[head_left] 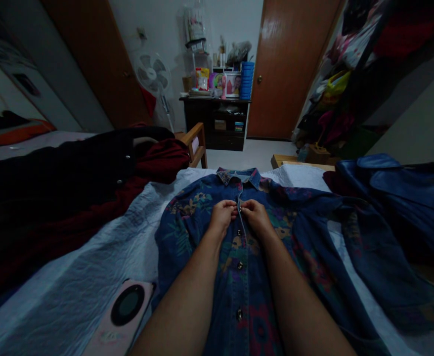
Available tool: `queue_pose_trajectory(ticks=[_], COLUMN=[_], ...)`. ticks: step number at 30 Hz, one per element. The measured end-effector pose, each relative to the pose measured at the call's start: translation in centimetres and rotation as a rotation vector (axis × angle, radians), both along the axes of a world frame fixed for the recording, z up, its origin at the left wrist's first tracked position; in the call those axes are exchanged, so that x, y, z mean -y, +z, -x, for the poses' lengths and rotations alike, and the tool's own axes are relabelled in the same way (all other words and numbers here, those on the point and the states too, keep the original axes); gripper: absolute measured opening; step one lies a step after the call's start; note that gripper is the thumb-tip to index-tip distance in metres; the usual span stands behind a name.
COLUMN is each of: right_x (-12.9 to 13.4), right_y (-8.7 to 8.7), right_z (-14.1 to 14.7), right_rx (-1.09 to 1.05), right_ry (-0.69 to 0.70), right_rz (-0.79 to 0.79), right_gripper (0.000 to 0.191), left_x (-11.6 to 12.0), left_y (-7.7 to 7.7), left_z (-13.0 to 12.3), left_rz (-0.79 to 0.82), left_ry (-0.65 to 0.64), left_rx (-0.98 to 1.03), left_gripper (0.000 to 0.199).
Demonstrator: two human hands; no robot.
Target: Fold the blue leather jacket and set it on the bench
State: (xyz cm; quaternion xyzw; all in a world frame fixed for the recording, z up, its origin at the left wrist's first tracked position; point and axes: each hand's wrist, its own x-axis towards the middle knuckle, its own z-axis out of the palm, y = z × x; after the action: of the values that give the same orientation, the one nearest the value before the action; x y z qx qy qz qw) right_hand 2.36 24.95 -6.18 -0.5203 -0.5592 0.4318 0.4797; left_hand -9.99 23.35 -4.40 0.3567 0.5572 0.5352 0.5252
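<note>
A blue denim shirt (pixel 191 232) with a floral print lies face up, its collar (pixel 239 177) pointing away from me. Both my hands meet at its front placket, a little below the collar. My left hand (pixel 223 216) pinches the placket edge from the left, fingers curled. From the right, my right hand (pixel 254 215) grips the same edge near a button between thumb and fingertips. Lower down the placket, several metal buttons show, one of them a dark round button (pixel 239 265). What exactly lies under my fingertips is partly hidden.
The shirt rests on a white quilted cover (pixel 128 247). A pink phone (pixel 118 316) lies at the lower left. Dark and maroon clothes (pixel 72 183) are heaped on the left, a blue jacket (pixel 406 198) on the right. Behind stand a wooden chair (pixel 198 141), a fan (pixel 153 74) and a dark cabinet (pixel 198 123).
</note>
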Motion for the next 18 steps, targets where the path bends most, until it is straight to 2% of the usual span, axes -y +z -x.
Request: queue_pose_trajectory(ticks=[6,10,14,18], right_x=[0.0,0.3,0.4,0.2], right_y=[0.0,0.4,0.5,0.1], right_z=[0.4,0.7,0.7,0.8], right_rx=[0.063,-0.002,-0.007,-0.023], right_ry=[-0.063,-0.096,-0.13,-0.166], right_rz=[-0.017,0.068,0.053,0.052], right_gripper=[0.011,0.019,0.03,0.031], left_x=[-0.3,-0.7,-0.8,-0.7], left_y=[-0.3,-0.6,-1.1,-1.3], left_z=[-0.3,-0.3,-0.4,-0.4], left_rz=[-0.075,-0.122,-0.193,-0.23], left_ry=[0.026,0.053,0.016,-0.028], left_rx=[-0.13,-0.236,-0.365,-0.404], left_gripper=[0.015,0.021,0.02,0.02])
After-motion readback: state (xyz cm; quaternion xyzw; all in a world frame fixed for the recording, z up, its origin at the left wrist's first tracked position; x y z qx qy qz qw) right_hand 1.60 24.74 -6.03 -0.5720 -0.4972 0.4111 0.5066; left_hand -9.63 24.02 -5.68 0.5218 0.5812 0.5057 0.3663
